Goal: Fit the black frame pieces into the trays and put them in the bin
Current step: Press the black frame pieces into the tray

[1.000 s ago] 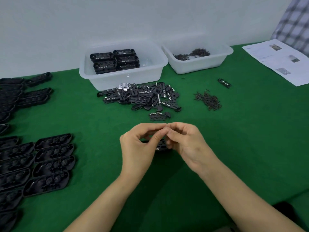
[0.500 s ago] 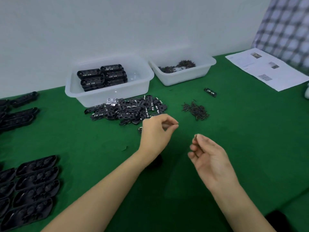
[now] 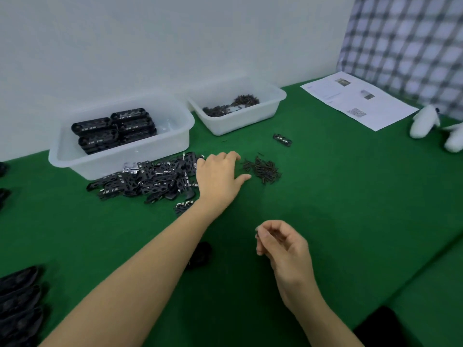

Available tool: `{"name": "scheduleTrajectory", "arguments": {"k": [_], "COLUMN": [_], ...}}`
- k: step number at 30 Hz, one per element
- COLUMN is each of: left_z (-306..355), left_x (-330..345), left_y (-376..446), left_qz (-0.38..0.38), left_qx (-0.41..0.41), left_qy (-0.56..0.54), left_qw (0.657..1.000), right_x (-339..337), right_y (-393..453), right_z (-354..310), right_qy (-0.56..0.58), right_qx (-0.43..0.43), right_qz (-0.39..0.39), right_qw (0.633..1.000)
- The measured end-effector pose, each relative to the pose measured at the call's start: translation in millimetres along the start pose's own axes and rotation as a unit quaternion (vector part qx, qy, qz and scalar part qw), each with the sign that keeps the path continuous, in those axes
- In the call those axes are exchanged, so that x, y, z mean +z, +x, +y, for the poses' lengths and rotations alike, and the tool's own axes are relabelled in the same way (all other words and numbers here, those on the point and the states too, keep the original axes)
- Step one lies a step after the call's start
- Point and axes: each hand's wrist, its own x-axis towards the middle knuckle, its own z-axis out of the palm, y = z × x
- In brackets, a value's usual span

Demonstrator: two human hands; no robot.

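**My left fingers beside the screw pile, my right fingers curled near my body**

My left hand (image 3: 220, 179) is stretched out over the green counter (image 3: 350, 209), palm down, its fingers (image 3: 231, 156) bent loosely at the tips and its thumb pointing toward the small pile of dark screws (image 3: 263, 169) just to their right. I cannot tell whether the fingertips have hold of anything. Just left of these fingers, touching the back of my hand in view, lies the heap of black frame pieces (image 3: 150, 179), and one more frame piece (image 3: 184, 205) sits alone beside my wrist.

Beyond the heap, further from me than my left fingers, stands the big white bin (image 3: 120, 156) with finished black trays (image 3: 115, 130) stacked inside it. To the right of that bin is a smaller white tub (image 3: 250, 116) holding more screws. A single loose piece (image 3: 282, 139) lies on the counter past the screw pile.

My right hand (image 3: 283, 249) hovers closer to me, its fingers (image 3: 261, 240) curled in toward the thumb; something tiny and dark may be pinched there, but it is too small to be sure. A dark part (image 3: 200, 254) lies half under my left forearm.

Empty trays (image 3: 20, 304) sit at the far left edge, well apart from both hands. A printed sheet (image 3: 355, 101) and white objects (image 3: 426, 121) lie far right
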Motion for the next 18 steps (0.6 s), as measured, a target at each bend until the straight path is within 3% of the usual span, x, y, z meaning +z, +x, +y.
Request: {"name": "scheduleTrajectory", "arguments": {"k": [4, 8, 13, 18], "left_z": [-30.9, -71.6, -86.7, -85.5], "left_x": [-43.9, -72.6, -71.1, -59.8], "left_y": [-49.3, -128.3, -171.5, -174.3], "left_qz": [0.049, -0.003, -0.072, -0.05], "left_qx": [0.045, 0.016, -0.033, -0.03], "left_qy": [-0.074, -0.14, -0.135, -0.132], "left_qw": [0.995, 0.99, 0.988, 0.99], "right_x": [-3.8, 5.4, 36.6, 54.9], "right_y": [-0.6, -1.7, -1.7, 7.0], "right_z": [1.9, -0.5, -2.3, 5.9], "right_qy": [0.002, -0.102, -0.3, -0.388], "right_qx": [0.0, -0.05, -0.162, -0.222], "right_qz": [-0.021, -0.074, -0.183, -0.204], "right_qw": [1.0, 0.991, 0.922, 0.871]}}
